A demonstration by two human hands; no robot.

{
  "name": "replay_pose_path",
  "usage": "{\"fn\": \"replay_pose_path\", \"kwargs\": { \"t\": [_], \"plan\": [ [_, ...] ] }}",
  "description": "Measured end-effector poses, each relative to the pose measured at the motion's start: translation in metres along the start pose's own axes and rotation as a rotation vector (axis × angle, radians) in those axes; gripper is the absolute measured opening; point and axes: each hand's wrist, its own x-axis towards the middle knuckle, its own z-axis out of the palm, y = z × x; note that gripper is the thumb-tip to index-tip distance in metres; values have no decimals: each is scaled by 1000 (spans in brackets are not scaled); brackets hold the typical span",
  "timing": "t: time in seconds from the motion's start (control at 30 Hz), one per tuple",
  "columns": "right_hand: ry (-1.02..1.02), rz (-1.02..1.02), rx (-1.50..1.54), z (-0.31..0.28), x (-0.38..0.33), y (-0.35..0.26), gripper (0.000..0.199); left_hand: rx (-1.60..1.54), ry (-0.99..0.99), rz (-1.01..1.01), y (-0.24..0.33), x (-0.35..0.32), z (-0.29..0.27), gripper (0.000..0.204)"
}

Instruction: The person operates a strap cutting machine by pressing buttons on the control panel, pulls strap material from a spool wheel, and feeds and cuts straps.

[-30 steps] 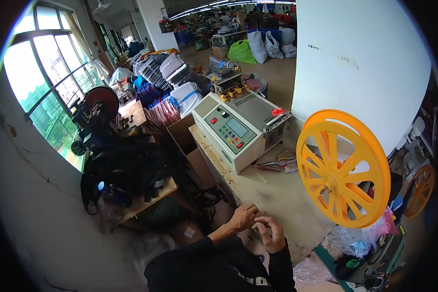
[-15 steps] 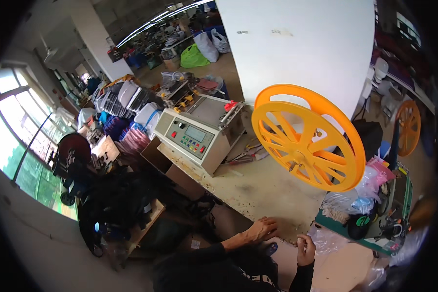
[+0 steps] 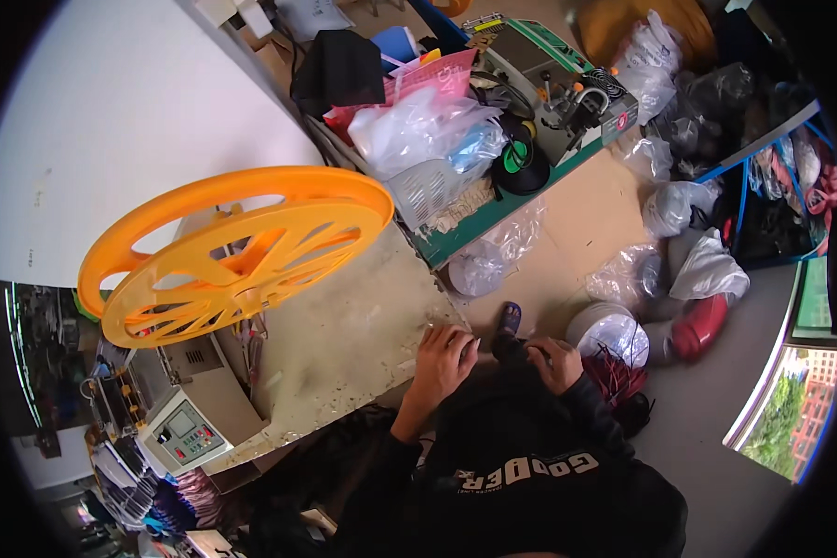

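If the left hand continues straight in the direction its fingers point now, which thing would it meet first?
The left hand rests at the worktable's edge, fingers pointing up the picture. Probably it would meet the clear plastic bag beside the green-edged bench first, though depth is unclear.

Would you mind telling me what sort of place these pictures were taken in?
Probably a small factory workshop: a large orange plastic reel stands on a worn grey workbench, beside a boxy grey machine with a button panel, and clear plastic bags of goods lie heaped on the floor.
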Motion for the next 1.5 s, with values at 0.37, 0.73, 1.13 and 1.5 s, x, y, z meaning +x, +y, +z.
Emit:
{"fn": "replay_pose_path", "kwargs": {
  "t": [0.37, 0.73, 1.13, 1.5],
  "plan": [
    [-6, -132, -8, -74, 32, 109, 12, 182, -236, 103, 67, 108, 109, 7],
    [230, 162, -22, -245, 73, 235, 15, 129, -627, 286, 160, 220, 262, 18],
    [203, 104, 192, -277, 163, 337, 29, -289, -760, 351, 151, 363, 368, 33],
    [100, 495, -36, -373, 249, 387, 28, -502, -641, 358, 141, 507, 432, 27]
  ]
}}
